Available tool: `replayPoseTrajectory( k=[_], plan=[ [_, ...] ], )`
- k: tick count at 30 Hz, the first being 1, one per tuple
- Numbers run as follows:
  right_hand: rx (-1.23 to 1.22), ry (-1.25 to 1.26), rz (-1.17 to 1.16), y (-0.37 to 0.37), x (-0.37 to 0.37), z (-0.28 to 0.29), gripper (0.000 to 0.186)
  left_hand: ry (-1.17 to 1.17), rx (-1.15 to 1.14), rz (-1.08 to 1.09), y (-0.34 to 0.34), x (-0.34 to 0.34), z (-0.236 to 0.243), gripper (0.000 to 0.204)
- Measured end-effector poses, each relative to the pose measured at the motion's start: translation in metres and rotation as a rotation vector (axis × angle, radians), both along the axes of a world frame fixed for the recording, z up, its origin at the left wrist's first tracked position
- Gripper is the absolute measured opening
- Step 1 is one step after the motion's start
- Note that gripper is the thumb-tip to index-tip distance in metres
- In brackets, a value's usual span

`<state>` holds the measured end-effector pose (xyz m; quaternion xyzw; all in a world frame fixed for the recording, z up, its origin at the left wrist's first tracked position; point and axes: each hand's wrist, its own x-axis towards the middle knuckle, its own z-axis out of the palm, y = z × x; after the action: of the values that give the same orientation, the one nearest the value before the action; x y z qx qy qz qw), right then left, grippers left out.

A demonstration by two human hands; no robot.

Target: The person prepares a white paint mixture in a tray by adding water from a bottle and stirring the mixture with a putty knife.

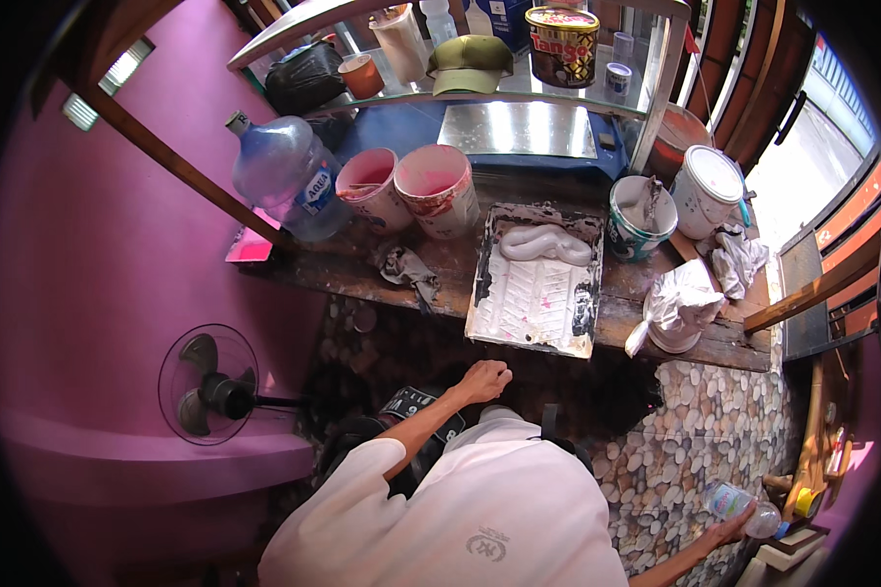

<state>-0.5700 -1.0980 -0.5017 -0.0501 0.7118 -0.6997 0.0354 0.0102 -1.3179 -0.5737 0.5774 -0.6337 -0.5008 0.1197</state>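
Observation:
Low at the right, my right hand (pixel 732 525) is wrapped round the middle of a clear plastic bottle (pixel 726 501) with a blue cap. My right arm stretches out sideways to it, over the pebble-patterned floor. My left hand (pixel 485 382) is curled into a loose fist in front of my body, just short of the wooden bench's edge, and nothing shows in it. Beyond that hand, a paint tray (pixel 533 308) lies on the bench, apart from my fingers. Its ridged slope is smeared white and pink, and a thick, glossy white mass (pixel 545 245) lies at its far end.
Pink-stained buckets (pixel 436 191) and a large water jug (pixel 284 176) stand at the bench's left. A green-marked bucket (pixel 642 217), a white pail (pixel 710 191) and a plastic-wrapped bundle (pixel 677 305) occupy its right. A fan (pixel 208 386) stands near the purple wall. A glass cabinet (pixel 504 108) rises behind.

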Motion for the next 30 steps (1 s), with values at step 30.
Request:
replayPoseTrajectory(
  k=[30],
  plan=[
    [-0.449, 0.093, -0.317, 0.167, -0.037, 0.078, 0.041, -0.262, 0.015, -0.381, 0.020, -0.062, -0.053, 0.030]
  ],
)
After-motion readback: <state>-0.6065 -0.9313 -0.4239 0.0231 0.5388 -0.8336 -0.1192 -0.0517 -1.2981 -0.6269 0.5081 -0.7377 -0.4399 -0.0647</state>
